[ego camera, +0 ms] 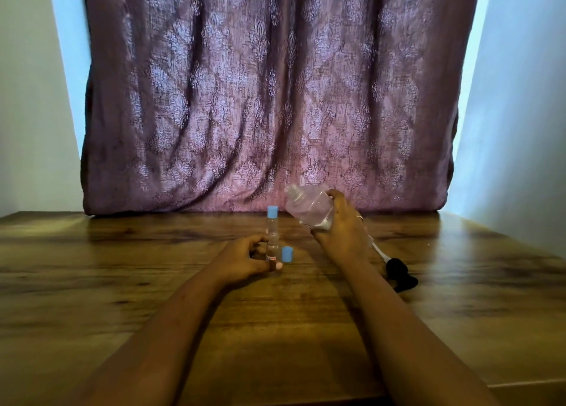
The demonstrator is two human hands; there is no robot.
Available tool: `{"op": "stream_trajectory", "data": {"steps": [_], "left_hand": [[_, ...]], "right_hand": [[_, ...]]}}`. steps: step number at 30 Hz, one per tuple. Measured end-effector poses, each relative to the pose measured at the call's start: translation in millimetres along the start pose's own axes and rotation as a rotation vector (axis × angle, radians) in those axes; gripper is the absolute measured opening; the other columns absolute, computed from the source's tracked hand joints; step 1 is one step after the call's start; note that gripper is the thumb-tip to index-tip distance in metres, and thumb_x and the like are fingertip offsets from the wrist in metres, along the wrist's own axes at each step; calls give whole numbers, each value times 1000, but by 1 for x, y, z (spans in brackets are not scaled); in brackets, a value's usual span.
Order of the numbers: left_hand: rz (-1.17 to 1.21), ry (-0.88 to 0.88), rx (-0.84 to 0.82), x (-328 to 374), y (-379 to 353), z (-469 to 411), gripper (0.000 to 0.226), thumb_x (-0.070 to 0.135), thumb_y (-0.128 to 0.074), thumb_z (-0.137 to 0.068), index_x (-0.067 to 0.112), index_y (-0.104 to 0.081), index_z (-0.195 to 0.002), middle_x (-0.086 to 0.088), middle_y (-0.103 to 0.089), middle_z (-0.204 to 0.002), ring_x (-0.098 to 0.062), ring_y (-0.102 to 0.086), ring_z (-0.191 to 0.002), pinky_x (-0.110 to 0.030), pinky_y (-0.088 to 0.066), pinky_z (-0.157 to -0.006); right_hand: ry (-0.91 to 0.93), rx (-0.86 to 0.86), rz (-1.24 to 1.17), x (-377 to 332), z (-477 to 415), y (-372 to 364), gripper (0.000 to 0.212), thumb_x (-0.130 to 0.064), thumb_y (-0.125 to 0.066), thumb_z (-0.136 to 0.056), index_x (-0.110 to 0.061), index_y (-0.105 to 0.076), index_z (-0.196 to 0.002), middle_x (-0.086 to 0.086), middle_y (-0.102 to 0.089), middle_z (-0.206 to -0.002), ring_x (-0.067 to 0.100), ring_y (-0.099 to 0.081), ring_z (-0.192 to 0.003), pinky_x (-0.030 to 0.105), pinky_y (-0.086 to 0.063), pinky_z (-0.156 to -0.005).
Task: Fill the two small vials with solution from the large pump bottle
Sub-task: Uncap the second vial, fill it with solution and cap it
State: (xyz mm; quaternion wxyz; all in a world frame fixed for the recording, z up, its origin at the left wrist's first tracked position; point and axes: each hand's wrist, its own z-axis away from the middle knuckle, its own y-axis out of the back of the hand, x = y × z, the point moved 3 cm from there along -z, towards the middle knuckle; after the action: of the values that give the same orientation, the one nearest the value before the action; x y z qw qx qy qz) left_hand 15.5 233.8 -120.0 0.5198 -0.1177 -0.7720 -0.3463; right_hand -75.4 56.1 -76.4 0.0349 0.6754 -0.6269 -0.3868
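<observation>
My right hand (340, 231) grips the large clear bottle (309, 208) above the table. The bottle is tilted, with its open neck pointing up and to the left. Its black pump head (401, 275) with a white tube lies on the table to the right of my right wrist. My left hand (245, 258) pinches a small uncapped vial (272, 254) that stands upright on the table. A loose blue cap (287, 254) sits just right of that vial. Directly behind it stands a second small vial (272, 226), upright with its blue cap on.
The wooden table (153, 283) stretches wide on both sides of my arms, with a step in its edge at the near right. A patterned purple curtain (269, 99) hangs along the table's far edge, between pale walls.
</observation>
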Motion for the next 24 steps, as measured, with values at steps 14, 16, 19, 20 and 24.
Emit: {"op": "stream_trajectory", "data": {"steps": [14,16,19,20,24], "left_hand": [[74,-11,116,-4,6,-5,31,6,-75,-79,30,-66,-97,3,-74,-86,-15,-70,-86,-30,-58,-74],[70,-24,137,-2,6,-3,30,4,-72,-82,28,-65,-99,5,-71,-82,-13,-68,-82,-23,-55,-67],[51,-37,136,0,6,-1,29,6,-70,-84,28,-63,-101,7,-69,-77,-10,-67,-78,-19,-53,-61],[40,-35,136,1,5,-1,29,7,-70,-84,29,-63,-102,8,-69,-77,-8,-67,-77,-20,-53,-62],[28,-34,149,1,5,-1,30,8,-70,-84,34,-62,-97,7,-70,-81,-14,-68,-84,-30,-57,-73]], "right_hand": [[131,-52,203,1,-1,0,61,-30,-72,-73,-24,-42,-126,4,-56,-127,30,-50,-119,55,-18,-110],[141,-63,220,0,0,0,61,-26,-71,-74,-24,-41,-127,4,-55,-128,30,-50,-119,56,-17,-110],[167,-64,254,-2,1,0,59,-20,-70,-75,-24,-42,-126,4,-55,-127,29,-49,-120,57,-15,-110],[172,-69,266,-2,1,0,60,-19,-70,-74,-24,-42,-127,4,-55,-128,29,-48,-121,57,-14,-111],[185,-84,299,-3,0,-1,64,-21,-73,-72,-24,-42,-128,3,-54,-128,29,-46,-124,57,-11,-112]]}}
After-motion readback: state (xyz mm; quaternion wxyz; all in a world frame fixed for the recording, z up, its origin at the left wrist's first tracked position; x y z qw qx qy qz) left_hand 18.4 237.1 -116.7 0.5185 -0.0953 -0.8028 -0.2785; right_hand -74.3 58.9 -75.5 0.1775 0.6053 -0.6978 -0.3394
